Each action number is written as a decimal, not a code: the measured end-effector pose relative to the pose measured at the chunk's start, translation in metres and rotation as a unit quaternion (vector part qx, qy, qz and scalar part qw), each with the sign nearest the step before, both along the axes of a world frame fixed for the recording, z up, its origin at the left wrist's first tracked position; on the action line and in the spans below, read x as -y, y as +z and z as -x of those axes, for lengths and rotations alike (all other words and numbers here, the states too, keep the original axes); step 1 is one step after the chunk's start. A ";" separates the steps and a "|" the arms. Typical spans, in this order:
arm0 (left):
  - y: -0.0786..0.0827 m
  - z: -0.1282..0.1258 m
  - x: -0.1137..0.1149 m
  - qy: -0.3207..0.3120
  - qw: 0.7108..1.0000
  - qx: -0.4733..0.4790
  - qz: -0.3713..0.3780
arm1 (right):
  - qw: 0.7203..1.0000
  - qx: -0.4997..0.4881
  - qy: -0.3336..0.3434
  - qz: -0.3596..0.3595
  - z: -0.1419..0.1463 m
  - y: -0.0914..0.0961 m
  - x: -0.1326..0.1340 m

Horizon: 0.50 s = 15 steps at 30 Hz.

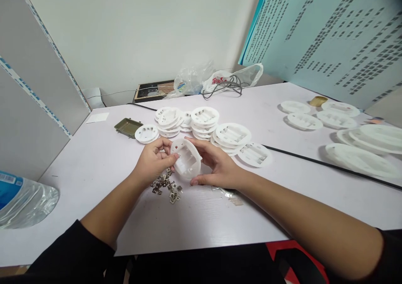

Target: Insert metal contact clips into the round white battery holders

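Note:
A round white plastic battery holder (187, 159) is tilted up above the white table (94, 158), held between both hands. My right hand (216, 166) cups its right side, with the fingers wrapped round the rim. My left hand (153, 160) pinches at its left edge with fingertips together; a small metal piece may be in them, but I cannot make it out. Below the hands lies a small heap of metal contact clips (166, 187). Behind the hands stand stacks of identical white round holders (201, 122).
A green tray (128, 127) sits at the back left, a water bottle (21, 200) lies at the left edge. More white discs (336, 120) cover the right table. Plastic bags and cables (222, 83) lie by the wall. A black seam (329, 164) separates the two tables.

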<state>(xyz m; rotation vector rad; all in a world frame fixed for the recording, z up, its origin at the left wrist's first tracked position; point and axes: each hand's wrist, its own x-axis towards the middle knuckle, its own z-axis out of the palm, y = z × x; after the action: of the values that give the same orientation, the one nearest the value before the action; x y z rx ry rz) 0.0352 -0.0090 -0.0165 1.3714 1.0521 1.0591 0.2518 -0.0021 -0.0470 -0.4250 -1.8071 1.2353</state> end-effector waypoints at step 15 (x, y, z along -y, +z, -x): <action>0.002 0.016 -0.003 -0.048 0.841 -0.270 -0.465 | 0.994 -0.047 -0.047 0.085 -0.001 0.005 -0.001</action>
<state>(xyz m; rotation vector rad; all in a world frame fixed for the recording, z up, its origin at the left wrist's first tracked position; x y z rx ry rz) 0.0195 -0.0064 -0.0141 2.6033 0.8366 1.1887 0.2530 -0.0007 -0.0419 -0.5326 -1.5918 1.3253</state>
